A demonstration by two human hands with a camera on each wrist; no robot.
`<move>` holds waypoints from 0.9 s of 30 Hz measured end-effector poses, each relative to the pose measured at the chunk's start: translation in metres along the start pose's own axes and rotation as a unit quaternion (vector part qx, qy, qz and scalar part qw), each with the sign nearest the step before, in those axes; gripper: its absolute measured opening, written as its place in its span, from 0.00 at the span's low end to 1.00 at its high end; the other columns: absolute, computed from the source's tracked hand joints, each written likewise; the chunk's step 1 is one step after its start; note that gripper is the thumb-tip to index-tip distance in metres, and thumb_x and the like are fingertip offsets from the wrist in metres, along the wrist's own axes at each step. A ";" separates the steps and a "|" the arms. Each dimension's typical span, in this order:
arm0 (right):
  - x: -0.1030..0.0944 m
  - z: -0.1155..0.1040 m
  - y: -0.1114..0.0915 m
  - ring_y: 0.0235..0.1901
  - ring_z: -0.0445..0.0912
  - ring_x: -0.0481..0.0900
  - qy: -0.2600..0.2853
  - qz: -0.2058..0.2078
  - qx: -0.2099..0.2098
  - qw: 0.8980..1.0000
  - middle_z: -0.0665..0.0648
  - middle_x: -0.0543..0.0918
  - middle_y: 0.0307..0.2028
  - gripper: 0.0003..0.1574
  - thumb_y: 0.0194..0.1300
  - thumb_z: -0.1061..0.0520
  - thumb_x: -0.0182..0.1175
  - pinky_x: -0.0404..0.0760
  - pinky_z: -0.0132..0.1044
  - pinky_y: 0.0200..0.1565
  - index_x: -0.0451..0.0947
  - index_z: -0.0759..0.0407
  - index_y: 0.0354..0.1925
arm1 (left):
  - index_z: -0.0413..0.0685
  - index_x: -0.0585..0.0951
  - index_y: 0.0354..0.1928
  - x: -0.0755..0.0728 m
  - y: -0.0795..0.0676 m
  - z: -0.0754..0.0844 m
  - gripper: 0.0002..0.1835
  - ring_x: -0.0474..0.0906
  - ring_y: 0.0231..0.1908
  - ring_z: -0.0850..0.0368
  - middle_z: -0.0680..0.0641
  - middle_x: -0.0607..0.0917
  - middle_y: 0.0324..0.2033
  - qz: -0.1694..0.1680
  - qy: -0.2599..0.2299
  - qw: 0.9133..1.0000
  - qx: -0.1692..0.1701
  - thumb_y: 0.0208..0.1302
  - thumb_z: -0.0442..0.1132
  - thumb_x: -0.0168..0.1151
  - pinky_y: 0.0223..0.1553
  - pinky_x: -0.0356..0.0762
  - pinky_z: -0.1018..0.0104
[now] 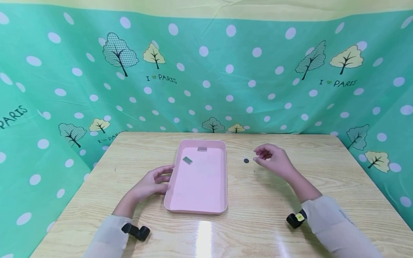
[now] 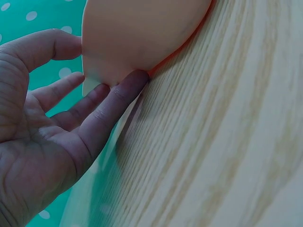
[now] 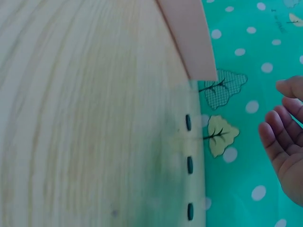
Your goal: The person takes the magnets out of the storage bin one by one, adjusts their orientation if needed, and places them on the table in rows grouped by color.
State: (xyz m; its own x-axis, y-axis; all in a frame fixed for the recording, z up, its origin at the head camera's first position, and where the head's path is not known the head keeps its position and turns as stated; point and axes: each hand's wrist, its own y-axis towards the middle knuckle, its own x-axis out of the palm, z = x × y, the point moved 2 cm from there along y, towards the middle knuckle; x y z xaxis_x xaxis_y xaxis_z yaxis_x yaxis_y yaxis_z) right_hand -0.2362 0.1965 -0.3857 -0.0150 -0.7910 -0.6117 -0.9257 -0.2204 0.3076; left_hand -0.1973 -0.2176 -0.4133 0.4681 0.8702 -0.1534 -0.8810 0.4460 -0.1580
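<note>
A pink rectangular tray [image 1: 198, 207] lies on the wooden table. Inside it, toward the far end, are two small flat grey-green rectangular pieces, one tilted [image 1: 187, 160] and one near the far wall [image 1: 202, 149]. My left hand [image 1: 150, 184] touches the tray's left outer wall with its fingertips, seen closely in the left wrist view. My right hand [image 1: 274, 159] hovers right of the tray, fingers loosely bent, with nothing visible in it. A small dark disc [image 1: 246, 161] lies left of its fingertips. In the right wrist view three dark discs [image 3: 190, 165] stand in a row on the table.
The wooden table [image 1: 258, 229] extends around the tray. A green dotted curtain [image 1: 226, 93] with printed trees hangs behind and at both sides. Black wrist cameras [image 1: 138, 232] are strapped over both sleeves.
</note>
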 end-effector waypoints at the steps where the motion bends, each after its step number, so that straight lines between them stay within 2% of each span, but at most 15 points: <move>1: 0.001 -0.002 0.001 0.31 0.43 0.75 0.005 -0.002 -0.002 1.000 0.52 0.78 0.32 0.14 0.52 0.57 0.64 0.77 0.32 0.33 0.76 0.56 0.39 | 0.43 0.56 0.65 0.000 0.000 0.000 0.37 0.60 0.57 0.37 0.38 0.60 0.61 0.000 0.000 1.000 0.000 0.53 0.27 0.59 0.44 0.75 0.57; 9: 0.010 -0.021 0.007 0.32 0.43 0.75 0.020 -0.038 -0.012 0.999 0.51 0.78 0.35 0.16 0.51 0.55 0.65 0.77 0.38 0.37 0.76 0.55 0.40 | 0.42 0.56 0.65 0.000 0.000 0.000 0.37 0.60 0.57 0.37 0.37 0.60 0.61 -0.003 -0.004 1.000 0.003 0.53 0.26 0.58 0.44 0.75 0.56; 16: 0.015 -0.039 0.019 0.34 0.42 0.76 0.018 -0.073 -0.047 0.996 0.50 0.78 0.37 0.21 0.50 0.51 0.65 0.77 0.37 0.39 0.75 0.54 0.43 | 0.43 0.56 0.65 -0.001 0.000 -0.002 0.37 0.60 0.57 0.37 0.38 0.60 0.61 -0.002 -0.010 1.000 0.001 0.53 0.26 0.58 0.44 0.75 0.56; 21: 0.021 -0.051 0.029 0.35 0.43 0.76 0.022 -0.095 -0.065 0.993 0.50 0.78 0.39 0.20 0.50 0.52 0.65 0.77 0.39 0.40 0.75 0.54 0.43 | 0.43 0.56 0.65 -0.001 0.000 -0.002 0.37 0.60 0.57 0.38 0.38 0.60 0.61 0.001 -0.007 1.000 -0.002 0.53 0.27 0.59 0.44 0.75 0.57; 27: 0.030 -0.061 0.041 0.35 0.43 0.76 0.019 -0.112 -0.064 0.992 0.49 0.78 0.38 0.19 0.49 0.55 0.66 0.78 0.37 0.39 0.75 0.54 0.42 | 0.43 0.56 0.65 -0.001 0.000 -0.002 0.37 0.61 0.57 0.38 0.38 0.60 0.61 0.001 -0.006 1.000 0.000 0.53 0.27 0.59 0.44 0.75 0.57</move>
State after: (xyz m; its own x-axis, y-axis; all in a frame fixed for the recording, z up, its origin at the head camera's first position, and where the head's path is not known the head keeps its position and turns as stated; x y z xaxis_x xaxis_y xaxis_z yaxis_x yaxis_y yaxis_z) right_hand -0.2516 0.1286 -0.3468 0.2013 -0.7344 -0.6482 -0.8488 -0.4611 0.2588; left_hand -0.1979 -0.2189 -0.4152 0.4663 0.8731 -0.1424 -0.8814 0.4449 -0.1585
